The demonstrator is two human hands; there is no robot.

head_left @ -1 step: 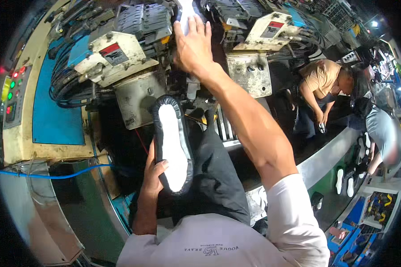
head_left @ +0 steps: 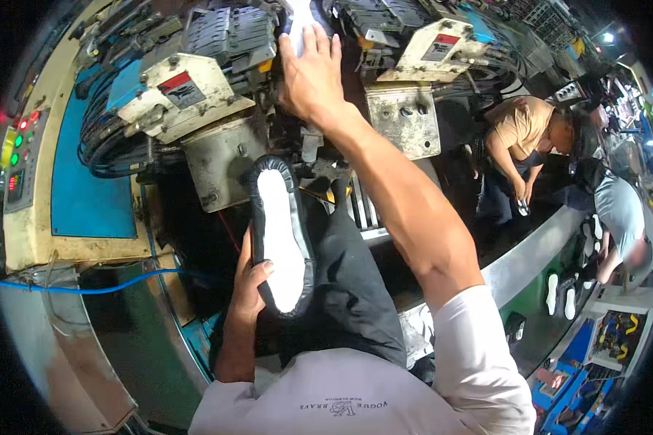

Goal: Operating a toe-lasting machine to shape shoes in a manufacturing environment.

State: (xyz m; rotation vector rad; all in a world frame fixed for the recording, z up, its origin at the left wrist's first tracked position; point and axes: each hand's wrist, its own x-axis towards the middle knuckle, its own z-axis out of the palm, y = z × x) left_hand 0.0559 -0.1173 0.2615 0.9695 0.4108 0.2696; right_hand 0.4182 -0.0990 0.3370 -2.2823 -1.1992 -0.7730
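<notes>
My left hand [head_left: 250, 290] grips a black shoe [head_left: 279, 232] by its heel end, sole side up, so its white insole faces me; it hangs over my dark-trousered lap. My right hand [head_left: 312, 72] reaches far up into the machine, fingers stretched out over a white shoe part [head_left: 297, 18] that sits between the machine's clamps. The palm side is hidden, so I cannot see whether the fingers close around it.
A big machine with cream metal housings [head_left: 189, 94] and black hoses fills the upper view. A control panel with red and green lights [head_left: 14, 152] is at left, with a blue cable [head_left: 87, 288] below it. A person in a tan shirt [head_left: 526, 130] works by a conveyor [head_left: 530, 254] with soles at right.
</notes>
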